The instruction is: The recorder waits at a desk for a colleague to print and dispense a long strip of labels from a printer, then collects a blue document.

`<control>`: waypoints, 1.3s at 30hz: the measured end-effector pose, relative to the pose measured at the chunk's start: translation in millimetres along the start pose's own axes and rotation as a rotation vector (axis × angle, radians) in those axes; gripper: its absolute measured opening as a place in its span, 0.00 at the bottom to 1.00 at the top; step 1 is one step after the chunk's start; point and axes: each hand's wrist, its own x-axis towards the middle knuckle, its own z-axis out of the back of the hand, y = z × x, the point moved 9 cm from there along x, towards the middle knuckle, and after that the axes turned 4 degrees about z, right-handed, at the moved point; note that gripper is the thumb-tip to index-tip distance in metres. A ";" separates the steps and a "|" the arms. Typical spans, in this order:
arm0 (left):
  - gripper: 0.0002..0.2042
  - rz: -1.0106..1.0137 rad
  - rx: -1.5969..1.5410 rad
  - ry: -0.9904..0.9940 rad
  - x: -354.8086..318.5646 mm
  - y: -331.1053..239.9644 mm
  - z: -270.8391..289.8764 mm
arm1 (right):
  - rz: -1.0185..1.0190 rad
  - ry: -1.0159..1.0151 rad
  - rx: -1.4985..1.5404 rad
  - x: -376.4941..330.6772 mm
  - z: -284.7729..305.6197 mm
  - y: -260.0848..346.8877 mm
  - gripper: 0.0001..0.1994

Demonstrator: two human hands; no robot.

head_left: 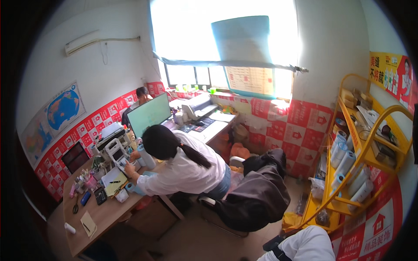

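Head view: wearer's hands, out of sight, opening and grasp untellable; yellow rack, at right, near white-clothed limb, presumably stiff, heavy, best held by its curved rail; shelved pale rolls, probably light, slippery, gripped mid-length.

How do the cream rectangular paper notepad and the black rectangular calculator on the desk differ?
The cream paper notepad has a plain pale surface; the black calculator shows small keys. The notepad looks larger than the calculator. The notepad carries a slim dark pen-like item; the calculator has nothing visible on it. Both lie on the brown desk.
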 end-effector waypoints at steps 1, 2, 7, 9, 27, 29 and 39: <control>0.07 -0.011 -0.010 -0.028 -9.8 -5.8 2.7 | 0.014 0.004 0.020 0.9 -8.4 -0.8 0.11; 0.06 -0.030 -0.027 -0.060 -16.6 -11.2 9.1 | 0.031 0.011 0.031 3.9 -16.6 -1.8 0.11; 0.07 -0.018 0.356 -0.173 -34.3 19.8 71.9 | 0.097 0.035 0.091 14.1 -43.8 -0.3 0.11; 0.07 0.005 0.405 -0.198 -36.1 28.0 85.1 | 0.105 0.045 0.115 13.7 -55.6 -1.2 0.11; 0.10 -0.083 0.570 -0.234 -79.9 -20.7 85.6 | 0.100 0.237 0.117 -3.2 -94.7 -24.7 0.12; 0.10 -0.083 0.592 -0.250 -89.2 -26.6 93.2 | 0.098 0.238 0.113 -5.0 -96.4 -24.7 0.13; 0.12 -0.114 0.710 -0.283 -114.1 -49.3 108.1 | 0.152 0.167 0.091 -14.1 -39.3 0.2 0.09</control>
